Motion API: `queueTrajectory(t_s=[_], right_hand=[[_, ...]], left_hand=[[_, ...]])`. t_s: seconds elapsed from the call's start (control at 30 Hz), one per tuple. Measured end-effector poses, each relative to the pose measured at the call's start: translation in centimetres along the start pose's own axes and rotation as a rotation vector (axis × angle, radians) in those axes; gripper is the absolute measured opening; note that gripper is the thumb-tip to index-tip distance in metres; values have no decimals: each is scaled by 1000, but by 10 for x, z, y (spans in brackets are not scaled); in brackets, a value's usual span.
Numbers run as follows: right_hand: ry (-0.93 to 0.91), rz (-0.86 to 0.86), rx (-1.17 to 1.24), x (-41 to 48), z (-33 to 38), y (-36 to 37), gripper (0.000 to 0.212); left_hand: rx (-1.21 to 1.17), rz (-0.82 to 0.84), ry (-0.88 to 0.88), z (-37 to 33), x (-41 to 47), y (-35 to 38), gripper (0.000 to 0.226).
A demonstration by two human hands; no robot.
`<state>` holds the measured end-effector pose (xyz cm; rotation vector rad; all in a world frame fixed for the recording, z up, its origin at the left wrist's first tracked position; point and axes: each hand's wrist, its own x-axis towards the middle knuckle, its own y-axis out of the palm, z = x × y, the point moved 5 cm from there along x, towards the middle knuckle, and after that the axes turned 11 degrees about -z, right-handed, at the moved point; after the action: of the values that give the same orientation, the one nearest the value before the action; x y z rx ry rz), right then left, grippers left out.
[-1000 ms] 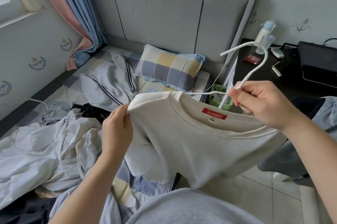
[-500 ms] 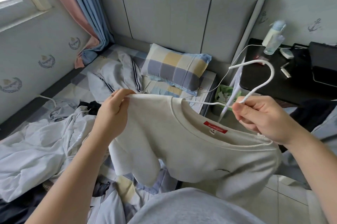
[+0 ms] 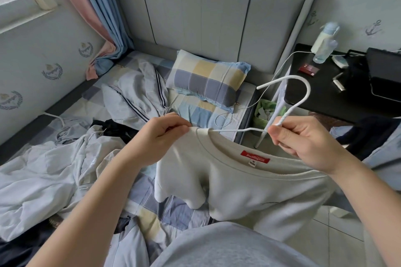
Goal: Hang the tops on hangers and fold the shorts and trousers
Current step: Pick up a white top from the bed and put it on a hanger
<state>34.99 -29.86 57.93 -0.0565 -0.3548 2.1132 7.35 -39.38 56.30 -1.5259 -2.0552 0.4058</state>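
Bottom centre: the person's grey shirt (image 3: 227,247) fills the near edge. Just above it, one cream top (image 3: 249,184) hangs in mid-air, centre frame, over the bed's side edge, with its red label (image 3: 255,156) facing the camera. One white hanger (image 3: 291,108) is in the neck opening, its hook sticking up to the right.

Two hands:
- Left hand (image 3: 160,136), centre: fingers curled together, pinching the top's shoulder at the hanger's end.
- Right hand (image 3: 303,138), right of centre: fingers clamped on the hanger's neck below the hook, with the collar just under the palm.

Lower left and left: a heap of pale clothes (image 3: 43,169) lies on the checked sheet (image 3: 147,190), with something black mixed in; number of pieces unclear. A bare strip of sheet shows below the top.

Lower right: tiled floor (image 3: 338,223), a small open patch. A dark garment (image 3: 373,134) crowds the right edge.

Middle: one grey striped garment (image 3: 138,97) lies crumpled left of one checked pillow (image 3: 206,80). A white cable (image 3: 271,84) trails across the bed edge behind the hook. One green bin (image 3: 267,112) fills the gap between the bed and the black nightstand (image 3: 325,97).

Far: one bottle (image 3: 324,47) and small items sit on the nightstand, upper right. A grey headboard (image 3: 206,23) is at top centre. Two curtains (image 3: 93,6), pink and blue, hang upper left.
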Motion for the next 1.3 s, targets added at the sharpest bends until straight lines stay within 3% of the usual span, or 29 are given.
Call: queueTrajectory(t_s=[0.17,0.33,0.5,0.6,0.7,0.93,1.17,1.3], right_hand=[[-36,-20,-36,1,5,-3,38],[-84,-78,-66,3,9,-3,41],[-125,-74,-121,5,13,0,38],[-121,-88,-119,5,13,-1,38],[-121,-92,-121,5,12,0,38],[-110,-102,-97,5,12,-1,37],[-121,-41,-83,9,11,13,37],[-97,-23,-101,15,15,17,32]], left_hand=[[-30,-73,16,-4,2,-2,23],[232,-180,294,-11,0,5,6],[429,-164,369,-1,-2,7,17],[389,-120,307,9,-4,-2,22],[374,-177,252,13,-7,-9,11],[415,-198,165,19,-10,-11,15],[367,-80,321,-20,-3,25,36],[322,-201,344,-20,-2,25,32]])
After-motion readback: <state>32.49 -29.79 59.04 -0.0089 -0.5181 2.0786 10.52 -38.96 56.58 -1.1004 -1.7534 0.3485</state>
